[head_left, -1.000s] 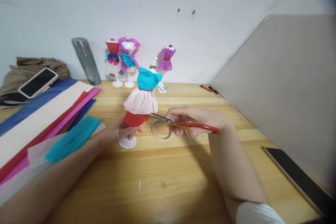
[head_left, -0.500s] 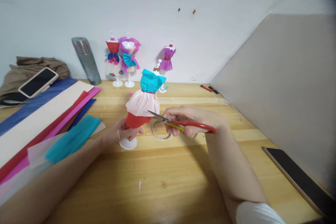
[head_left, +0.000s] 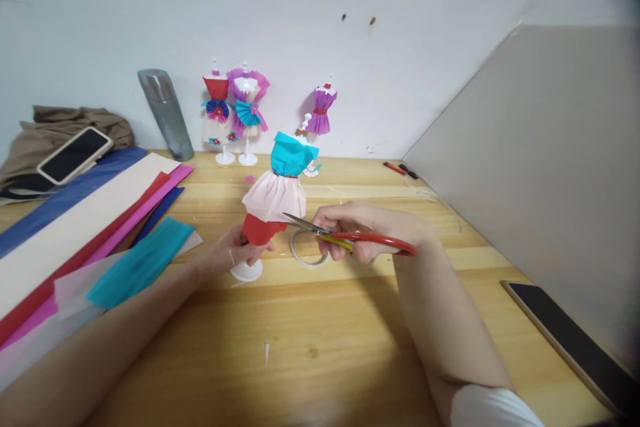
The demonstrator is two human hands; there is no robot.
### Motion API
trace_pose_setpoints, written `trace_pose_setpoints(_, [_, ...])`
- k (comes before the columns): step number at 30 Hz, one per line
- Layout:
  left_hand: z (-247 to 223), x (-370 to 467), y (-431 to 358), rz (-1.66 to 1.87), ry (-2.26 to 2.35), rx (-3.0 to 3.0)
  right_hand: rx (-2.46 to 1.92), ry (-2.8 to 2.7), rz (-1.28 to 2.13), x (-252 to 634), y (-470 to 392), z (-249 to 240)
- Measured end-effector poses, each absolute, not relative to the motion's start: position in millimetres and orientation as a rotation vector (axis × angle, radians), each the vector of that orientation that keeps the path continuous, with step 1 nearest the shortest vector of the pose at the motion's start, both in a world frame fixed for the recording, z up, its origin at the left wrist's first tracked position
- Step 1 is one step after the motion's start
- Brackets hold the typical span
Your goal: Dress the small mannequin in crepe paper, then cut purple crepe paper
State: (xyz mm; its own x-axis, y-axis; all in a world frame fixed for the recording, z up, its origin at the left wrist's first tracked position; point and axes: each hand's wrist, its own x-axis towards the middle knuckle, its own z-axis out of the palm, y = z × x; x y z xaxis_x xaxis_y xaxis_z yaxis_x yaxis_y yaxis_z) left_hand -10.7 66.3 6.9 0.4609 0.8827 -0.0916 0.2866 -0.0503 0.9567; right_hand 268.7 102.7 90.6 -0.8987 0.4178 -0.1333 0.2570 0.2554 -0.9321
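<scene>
A small white dress form (head_left: 307,122) leans to the right, wearing a teal top (head_left: 291,155), a pale pink gathered skirt (head_left: 276,197) and a red piece (head_left: 263,229) beneath it. My left hand (head_left: 241,248) is closed around the lower part of the form, under the red piece; its white base (head_left: 247,271) shows below. In my right hand (head_left: 357,223) are red and yellow scissors (head_left: 370,239), their tips near the skirt's lower edge. The blades look closed. A white tape ring (head_left: 306,255) lies on the table behind the scissors.
Three dressed forms (head_left: 217,90) stand by the wall, with a bottle (head_left: 167,117) to their left. Coloured paper sheets (head_left: 95,213), a phone (head_left: 75,155) and brown cloth (head_left: 30,140) lie at left. Another phone (head_left: 565,343) is at right, a red marker (head_left: 395,167) behind.
The view has shifted slightly. The dress form, my left hand and my right hand with the scissors keep nearly the same positions relative to each other.
</scene>
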Motion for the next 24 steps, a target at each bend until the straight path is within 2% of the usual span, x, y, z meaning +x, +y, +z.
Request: trace_pose_setpoints(24, [0, -9, 68, 0.642, 1.113, 1.556, -0.615, -2.436, 1.619, 258, 101, 90])
